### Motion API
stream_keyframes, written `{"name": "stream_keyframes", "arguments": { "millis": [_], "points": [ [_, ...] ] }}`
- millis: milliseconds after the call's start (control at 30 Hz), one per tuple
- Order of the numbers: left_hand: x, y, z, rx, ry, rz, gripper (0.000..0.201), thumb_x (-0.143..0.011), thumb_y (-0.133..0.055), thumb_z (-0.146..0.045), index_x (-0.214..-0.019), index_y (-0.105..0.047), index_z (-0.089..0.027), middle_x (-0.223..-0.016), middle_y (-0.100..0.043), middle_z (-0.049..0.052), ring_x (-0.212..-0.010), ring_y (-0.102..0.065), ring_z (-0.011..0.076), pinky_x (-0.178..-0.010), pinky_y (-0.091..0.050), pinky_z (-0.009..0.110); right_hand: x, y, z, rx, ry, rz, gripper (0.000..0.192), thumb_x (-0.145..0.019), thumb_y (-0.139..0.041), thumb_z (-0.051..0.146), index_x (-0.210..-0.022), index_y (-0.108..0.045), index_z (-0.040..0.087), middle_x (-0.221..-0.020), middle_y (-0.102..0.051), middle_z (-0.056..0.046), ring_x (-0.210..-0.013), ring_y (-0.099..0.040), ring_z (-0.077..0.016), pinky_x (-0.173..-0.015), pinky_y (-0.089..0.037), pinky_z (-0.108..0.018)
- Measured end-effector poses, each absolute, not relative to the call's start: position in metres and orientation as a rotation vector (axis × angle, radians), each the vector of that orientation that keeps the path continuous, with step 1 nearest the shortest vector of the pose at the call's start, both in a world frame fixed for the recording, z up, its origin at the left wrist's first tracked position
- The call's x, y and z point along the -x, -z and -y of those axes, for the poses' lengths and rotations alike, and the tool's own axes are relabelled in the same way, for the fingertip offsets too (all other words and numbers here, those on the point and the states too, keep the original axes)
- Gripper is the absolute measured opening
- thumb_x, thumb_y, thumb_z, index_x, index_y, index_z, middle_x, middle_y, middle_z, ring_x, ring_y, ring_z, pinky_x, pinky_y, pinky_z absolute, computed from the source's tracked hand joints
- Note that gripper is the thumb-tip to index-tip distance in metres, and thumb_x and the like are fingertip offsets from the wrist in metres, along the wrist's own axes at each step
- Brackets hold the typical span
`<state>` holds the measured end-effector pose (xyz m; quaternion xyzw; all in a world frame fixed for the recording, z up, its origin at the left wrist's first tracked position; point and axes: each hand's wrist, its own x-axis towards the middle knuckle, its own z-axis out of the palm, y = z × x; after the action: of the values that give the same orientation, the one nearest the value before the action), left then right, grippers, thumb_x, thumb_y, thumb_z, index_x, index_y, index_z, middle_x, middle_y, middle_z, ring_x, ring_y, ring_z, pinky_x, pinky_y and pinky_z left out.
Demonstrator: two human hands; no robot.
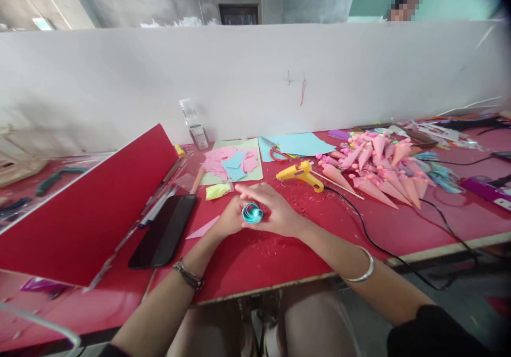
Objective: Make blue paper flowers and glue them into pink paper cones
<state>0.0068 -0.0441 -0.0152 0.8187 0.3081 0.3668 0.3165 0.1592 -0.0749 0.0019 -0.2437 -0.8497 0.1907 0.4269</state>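
My left hand [228, 219] and my right hand [272, 211] meet over the red table [255, 261], both holding a small teal rolled paper spiral [252, 213] between the fingers. A pink paper triangle [203, 229] lies just left of my left hand. A yellow glue gun [300, 174] rests behind my right hand, its black cord [371, 234] trailing to the right edge. A crumpled yellow paper [217, 190] sits just beyond my left hand.
A black phone [164, 230] lies at left beside a raised red board [88, 208]. Pink and blue paper scraps [233, 163], red scissors [279, 154], a plastic bottle [195, 125] and a heap of pink paper cones [379, 168] fill the back. A white partition [255, 75] stands behind.
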Motion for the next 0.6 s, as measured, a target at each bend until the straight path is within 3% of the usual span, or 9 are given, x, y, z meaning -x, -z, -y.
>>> {"name": "stream_keyframes", "arguments": {
  "millis": [133,267,433,600],
  "points": [
    [-0.006,0.015,0.045,-2.213,-0.909,-0.749,0.011,-0.065,-0.052,-0.023,-0.069,-0.054,-0.013,-0.068,-0.057,0.003,-0.064,-0.052,0.0136,-0.055,-0.045,0.023,-0.159,-0.002,0.073,0.535,-0.419,2.219,0.037,-0.077,-0.057,0.028,-0.113,-0.049,0.029,-0.107,-0.052,-0.002,-0.099,-0.045,-0.0159,-0.089,-0.035,-0.033],
    [-0.006,0.020,0.039,-2.209,-0.899,-0.739,0.017,-0.070,-0.049,-0.027,-0.059,-0.049,-0.013,-0.059,-0.052,0.001,-0.058,-0.049,0.0119,-0.052,-0.043,0.022,-0.159,-0.002,0.073,0.630,-0.462,2.091,0.019,-0.076,-0.058,0.031,-0.092,-0.055,0.022,-0.095,-0.053,-0.003,-0.091,-0.048,-0.0157,-0.083,-0.038,-0.031],
    [-0.009,0.025,0.038,-2.206,-0.800,-0.739,0.024,-0.076,-0.047,-0.033,-0.064,-0.050,-0.013,-0.064,-0.054,0.001,-0.064,-0.050,0.0125,-0.060,-0.045,0.024,-0.159,-0.003,0.073,0.735,-0.546,1.924,0.019,-0.073,-0.061,0.034,-0.075,-0.050,0.018,-0.081,-0.049,-0.001,-0.079,-0.047,-0.0144,-0.073,-0.040,-0.028],
    [-0.009,0.023,0.046,-2.120,-0.523,-0.602,0.034,-0.084,-0.036,-0.037,-0.064,-0.049,-0.013,-0.058,-0.051,0.001,-0.056,-0.047,0.0092,-0.057,-0.042,0.022,-0.158,-0.002,0.073,0.740,-0.732,1.859,0.019,-0.072,-0.060,0.034,-0.074,-0.050,0.018,-0.080,-0.048,-0.001,-0.075,-0.048,-0.0130,-0.069,-0.041,-0.027]
  ]
}}
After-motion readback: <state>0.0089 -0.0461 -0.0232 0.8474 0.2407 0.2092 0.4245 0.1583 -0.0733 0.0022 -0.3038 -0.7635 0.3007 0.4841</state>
